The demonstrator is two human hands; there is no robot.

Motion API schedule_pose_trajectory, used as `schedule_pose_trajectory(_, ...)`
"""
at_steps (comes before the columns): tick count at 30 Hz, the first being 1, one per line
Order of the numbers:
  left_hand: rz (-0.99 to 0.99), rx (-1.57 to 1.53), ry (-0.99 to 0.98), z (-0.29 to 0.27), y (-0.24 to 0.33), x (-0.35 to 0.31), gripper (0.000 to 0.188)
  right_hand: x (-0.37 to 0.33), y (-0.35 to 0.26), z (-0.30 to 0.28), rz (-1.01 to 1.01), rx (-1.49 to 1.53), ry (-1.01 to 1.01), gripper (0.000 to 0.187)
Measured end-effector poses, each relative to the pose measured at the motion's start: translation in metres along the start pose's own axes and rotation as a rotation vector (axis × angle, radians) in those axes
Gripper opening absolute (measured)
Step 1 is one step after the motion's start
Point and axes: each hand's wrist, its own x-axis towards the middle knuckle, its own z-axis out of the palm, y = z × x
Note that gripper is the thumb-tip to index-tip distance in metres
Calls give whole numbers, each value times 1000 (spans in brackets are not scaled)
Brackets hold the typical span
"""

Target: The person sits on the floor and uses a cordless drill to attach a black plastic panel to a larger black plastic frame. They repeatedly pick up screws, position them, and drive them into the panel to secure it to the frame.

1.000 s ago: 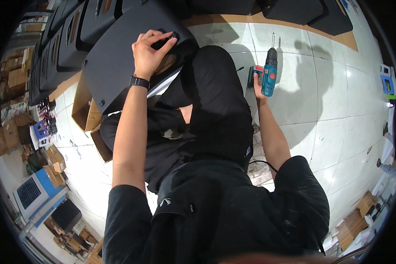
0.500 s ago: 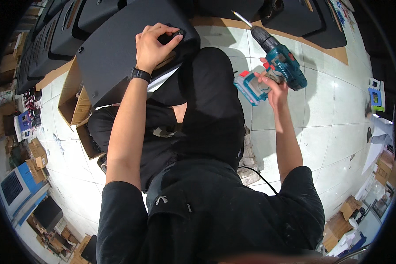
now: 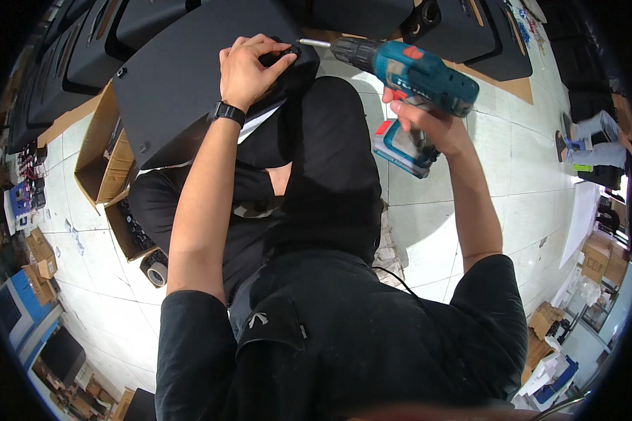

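Observation:
A large black box-shaped cabinet [image 3: 189, 81], probably a speaker, lies tilted against my legs at the upper left. Near its right end, the thumb and fingers of my left hand [image 3: 244, 76] pinch a small black piece [image 3: 290, 51] against the surface; the fingers partly cover it. My right hand [image 3: 432, 128] is wrapped round the handle of a teal and black cordless drill [image 3: 407, 67], one finger by the red trigger. The long driver bit [image 3: 314, 43] points left, its tip close beside the pinched piece. Whether they touch, I cannot tell.
An open cardboard box [image 3: 98, 165] stands left of my legs, with another holding small dark parts [image 3: 132, 228] below it. A tape roll [image 3: 156, 274] lies nearby. More black cabinets [image 3: 154, 24] line the far side. A person [image 3: 597, 137] is at the far right.
My right hand has swung the drill leftward, turning the bit from pointing up and away to pointing left beside my left fingers. My left hand stays at the same spot on the cabinet.

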Motion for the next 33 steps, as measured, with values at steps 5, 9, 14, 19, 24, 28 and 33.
schedule_pose_trajectory(5, 20, 58, 24, 3, 0, -2, 25, 15, -9, -5, 16, -46, -7, 33)
schedule_pose_trajectory(9, -21, 24, 12, 6, -4, 0, 26, 33, -25, -8, 17, -164, -70, 17)
schedule_pose_trajectory(14, -40, 23, 11, 8, -7, -1, 26, 42, -44, -5, 96, -268, -55, 13)
schedule_pose_trajectory(19, -44, 29, 14, 6, -5, -2, 26, 53, -49, -10, 63, -317, -116, 12)
schedule_pose_trajectory(24, -52, 35, -8, 2, 0, -3, 27, 58, -64, -13, -2, -473, -156, 13)
schedule_pose_trajectory(28, -60, 16, -15, 2, 0, -3, 28, 60, -81, -13, 38, -650, -145, 21)
schedule_pose_trajectory(33, -36, 44, 2, 7, -4, -4, 28, 84, -95, -17, -66, -460, -235, 23)
